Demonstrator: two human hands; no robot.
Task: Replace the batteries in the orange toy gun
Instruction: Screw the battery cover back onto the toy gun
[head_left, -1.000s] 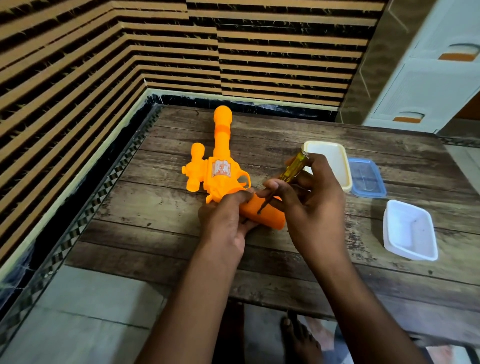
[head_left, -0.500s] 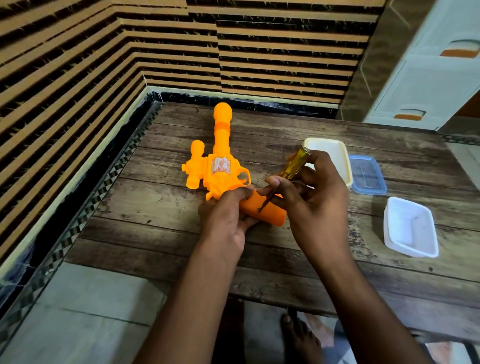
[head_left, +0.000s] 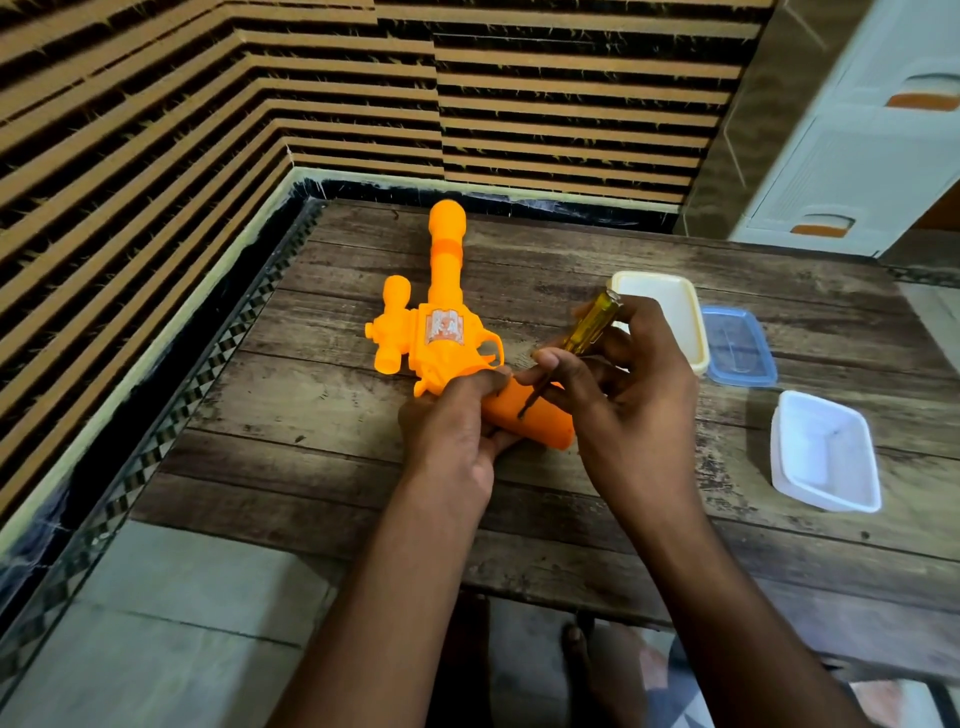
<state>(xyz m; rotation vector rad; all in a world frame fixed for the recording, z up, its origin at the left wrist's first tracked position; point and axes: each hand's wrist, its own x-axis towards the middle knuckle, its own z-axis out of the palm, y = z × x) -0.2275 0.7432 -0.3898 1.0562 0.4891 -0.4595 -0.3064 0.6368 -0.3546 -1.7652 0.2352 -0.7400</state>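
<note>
From the head camera, the orange toy gun (head_left: 447, 332) lay flat on the wooden table (head_left: 332, 488), its barrel pointing away from the person toward the striped wall and its grip running back and to the right, toward the hands. That grip was the nearest part of the toy, and both hands met on it. The left hand (head_left: 452, 436) wrapped the grip from the left, close to the trigger guard, fingers curled round it and pinning it down. The right hand (head_left: 623, 400) pinched a yellow-handled screwdriver (head_left: 582, 338) between thumb and fingers. The tool slanted down and to the left, handle up toward the cream tub (head_left: 680, 296), its dark tip resting on the upper face of the grip just right of the left fingertips. So the tool stood across the grip's long axis, seemingly at a screw of the battery cover, though no screw could be made out. The cover appeared not yet off, and no batteries showed.
</note>
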